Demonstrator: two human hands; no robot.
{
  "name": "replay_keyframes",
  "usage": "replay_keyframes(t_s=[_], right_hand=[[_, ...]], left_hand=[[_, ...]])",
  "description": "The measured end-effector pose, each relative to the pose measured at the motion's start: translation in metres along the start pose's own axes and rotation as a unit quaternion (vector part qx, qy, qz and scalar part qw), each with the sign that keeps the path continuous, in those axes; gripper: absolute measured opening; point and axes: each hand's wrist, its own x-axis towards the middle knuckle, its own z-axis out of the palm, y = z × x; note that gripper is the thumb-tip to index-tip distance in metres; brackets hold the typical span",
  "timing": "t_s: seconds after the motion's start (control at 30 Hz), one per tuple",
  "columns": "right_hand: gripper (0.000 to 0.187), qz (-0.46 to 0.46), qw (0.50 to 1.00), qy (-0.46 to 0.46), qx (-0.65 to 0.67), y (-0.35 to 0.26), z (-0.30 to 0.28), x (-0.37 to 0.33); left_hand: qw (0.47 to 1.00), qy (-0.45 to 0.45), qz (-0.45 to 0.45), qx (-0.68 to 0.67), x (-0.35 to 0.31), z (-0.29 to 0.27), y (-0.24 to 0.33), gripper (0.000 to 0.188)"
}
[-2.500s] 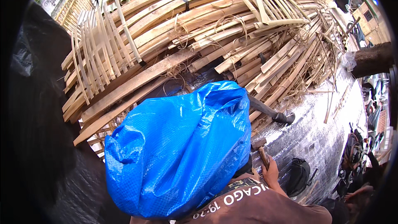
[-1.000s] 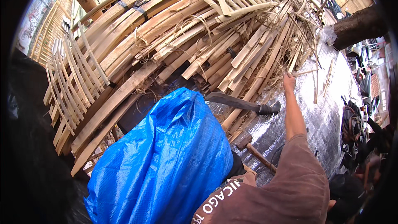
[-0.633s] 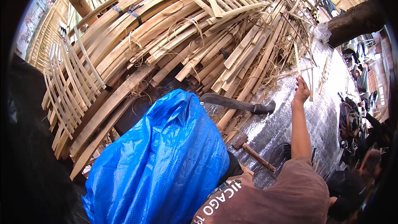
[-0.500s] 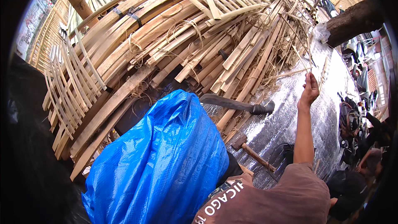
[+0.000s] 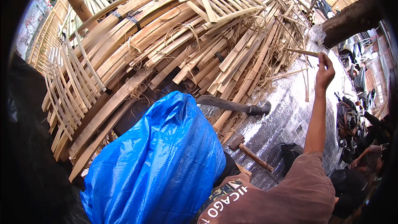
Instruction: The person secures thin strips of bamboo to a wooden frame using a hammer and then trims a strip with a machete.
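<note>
Right hand (image 5: 325,74) raised at upper right, arm stretched away from the body; its fingers (image 5: 321,60) pinch one end of a thin strip (image 5: 303,52) of wood or bamboo, thumb and fingertips together; left hand not in view, so state of its fingers cannot be told. Key relation: the strip lies directly left of the right fingers, long axis running nearly level across the view, far end slightly higher and aimed at the ragged right side of the slat pile (image 5: 166,41); whether that end touches the pile cannot be told; right hand is the only one seen near it. Beyond the hand, a dark log (image 5: 352,20) with a clear plastic wad (image 5: 317,33) near its end; below the strip, a silver sheet (image 5: 282,120). Large knife (image 5: 232,105) lies below and left of the right hand, handle end toward the right, blade end close to a blue plastic sheet (image 5: 153,161); hammer (image 5: 256,157) lies nearer the body, head to the left, handle slanting down toward the right sleeve (image 5: 302,186); other people (image 5: 373,157) at the far right edge.
</note>
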Motion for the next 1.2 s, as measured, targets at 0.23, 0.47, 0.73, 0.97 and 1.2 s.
replay_keyframes(t_s=[0.23, 0.47, 0.73, 0.97, 1.2], right_hand=[[0.026, -0.104, 0.993, 0.013, -0.047, -0.057, -0.022, 0.083], [0.023, -0.261, 0.964, 0.057, 0.006, -0.201, -0.029, 0.092], [0.023, -0.474, 0.837, 0.009, 0.271, -0.400, 0.084, -0.024], [0.006, -0.372, 0.794, -0.157, 0.454, -0.532, 0.098, -0.105], [0.034, -0.370, 0.725, -0.213, 0.540, -0.511, 0.116, -0.134]], left_hand=[[1.000, 0.013, 0.014, -0.018, 0.006, -0.009, 0.005, 0.019], [0.946, 0.077, 0.292, -0.121, -0.011, -0.093, 0.178, 0.018], [0.759, -0.007, 0.651, -0.008, -0.158, -0.146, 0.464, 0.029], [0.632, 0.128, 0.764, -0.017, -0.177, -0.102, 0.529, 0.050], [0.672, -0.051, 0.678, -0.294, -0.129, -0.117, 0.516, 0.027]])
